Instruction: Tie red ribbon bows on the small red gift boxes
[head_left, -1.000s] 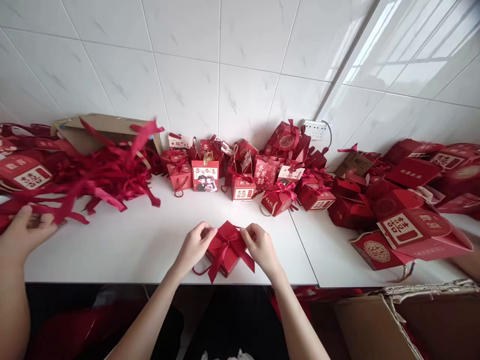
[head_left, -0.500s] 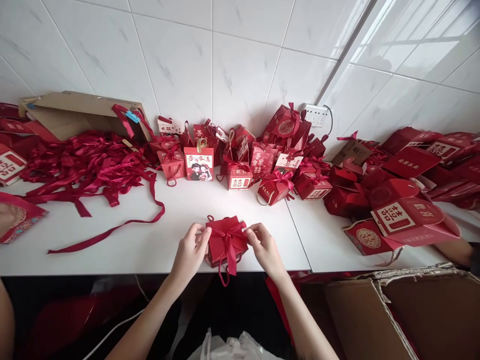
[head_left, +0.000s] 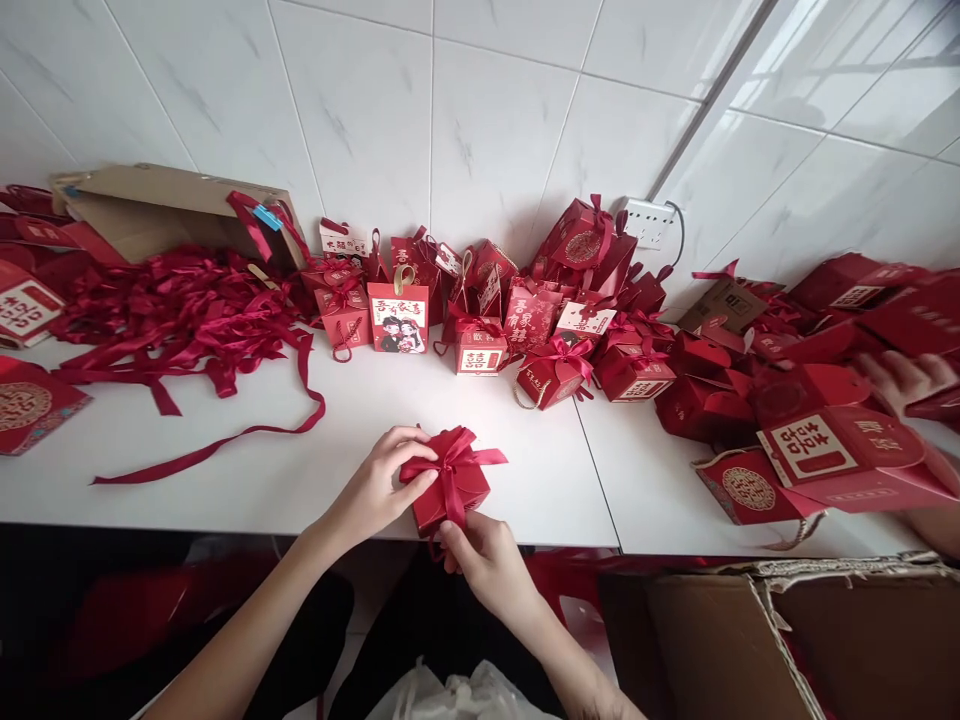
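A small red gift box (head_left: 472,487) sits at the table's front edge, with a red satin ribbon (head_left: 452,462) tied in a bow on top. My left hand (head_left: 386,472) comes from the left, its thumb and fingers closed on the bow's left loop, by the knot. Below the box, my right hand (head_left: 484,560) pinches the ribbon tail that hangs down over the front. Another ribbon end points right, free of both hands. My right fingertips are partly hidden behind the thumb.
A heap of loose red ribbons (head_left: 187,310) lies at left before an open cardboard box (head_left: 172,195). Several decorated gift boxes (head_left: 480,350) stand along the wall. At right, another person's hand (head_left: 904,380) is among more red boxes. A large carton (head_left: 705,630) stands below the table edge.
My left hand has shifted from the box's left side onto the bow. My right hand has left the right loop and moved down to the hanging tail. Another person's hand has appeared at right.
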